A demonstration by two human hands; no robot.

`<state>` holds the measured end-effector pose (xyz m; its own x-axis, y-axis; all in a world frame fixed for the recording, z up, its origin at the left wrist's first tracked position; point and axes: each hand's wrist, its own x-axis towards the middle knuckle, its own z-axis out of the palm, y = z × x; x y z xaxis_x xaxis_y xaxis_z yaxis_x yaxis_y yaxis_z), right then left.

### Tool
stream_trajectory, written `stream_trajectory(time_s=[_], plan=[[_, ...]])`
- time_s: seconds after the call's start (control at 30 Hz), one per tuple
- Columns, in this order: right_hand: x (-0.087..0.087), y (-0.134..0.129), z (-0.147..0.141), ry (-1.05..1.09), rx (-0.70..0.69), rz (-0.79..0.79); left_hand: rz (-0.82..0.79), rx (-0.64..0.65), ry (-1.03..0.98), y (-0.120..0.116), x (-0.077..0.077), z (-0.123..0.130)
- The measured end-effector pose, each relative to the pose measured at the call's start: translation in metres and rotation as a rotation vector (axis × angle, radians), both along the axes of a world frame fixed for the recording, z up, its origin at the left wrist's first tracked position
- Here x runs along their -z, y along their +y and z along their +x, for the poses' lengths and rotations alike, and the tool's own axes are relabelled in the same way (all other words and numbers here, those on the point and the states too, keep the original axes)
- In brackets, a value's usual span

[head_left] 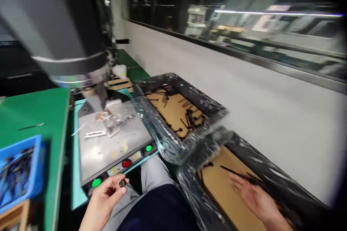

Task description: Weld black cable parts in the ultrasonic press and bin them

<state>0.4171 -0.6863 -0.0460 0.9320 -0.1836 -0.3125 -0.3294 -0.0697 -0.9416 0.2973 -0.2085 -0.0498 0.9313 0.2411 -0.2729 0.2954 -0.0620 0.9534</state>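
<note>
My left hand (pixel 107 196) is in front of the machine's control panel, its fingers closed on a small dark round part (pixel 122 183). Over the near lined box (pixel 230 177), my right hand (pixel 251 195) is blurred by motion, with a long thin black part (pixel 238 174) at its fingers; whether it grips the part is not clear. More black parts lie on brown cardboard in that box. Farther back, a second plastic-lined box (pixel 173 110) contains several black pieces with rounded ends.
A large grey machine head (pixel 67 32) hangs over a metal plate (pixel 119 148) with green and red buttons. At left, a blue bin (pixel 38 166) of dark parts stands by a green table (pixel 54 108). A white wall (pixel 244 104) runs along the right.
</note>
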Motion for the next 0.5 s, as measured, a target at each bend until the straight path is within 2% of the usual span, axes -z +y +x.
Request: stream_trajectory(time_s=[0.07, 0.13, 0.17, 0.23, 0.3, 0.33, 0.4, 0.5], plan=[[0.0, 0.004, -0.025, 0.03, 0.01, 0.158, -0.026, 0.093, 0.007, -0.007, 0.002, 0.017], [0.0, 0.032, -0.038, 0.03, -0.113, 0.248, -0.007, 0.172, 0.011, -0.014, 0.0, 0.03], [0.0, 0.052, -0.04, 0.04, -0.209, 0.219, 0.019, 0.203, 0.001, -0.017, -0.004, 0.036], [-0.003, 0.096, -0.039, 0.051, -0.447, 0.063, 0.078, 0.231, -0.062, -0.025, -0.014, 0.045], [-0.007, 0.137, -0.035, -0.153, -0.571, -0.125, 0.096, 0.231, -0.153, -0.034, -0.028, 0.05], [-0.009, 0.155, -0.033, -0.244, -0.625, -0.16, 0.081, 0.234, -0.193, -0.038, -0.034, 0.052], [-0.011, 0.183, -0.028, -0.342, -0.731, -0.16, 0.021, 0.247, -0.246, -0.045, -0.044, 0.053], [-0.011, 0.21, -0.023, -0.284, -0.903, -0.107, -0.055, 0.241, -0.283, -0.049, -0.05, 0.052]])
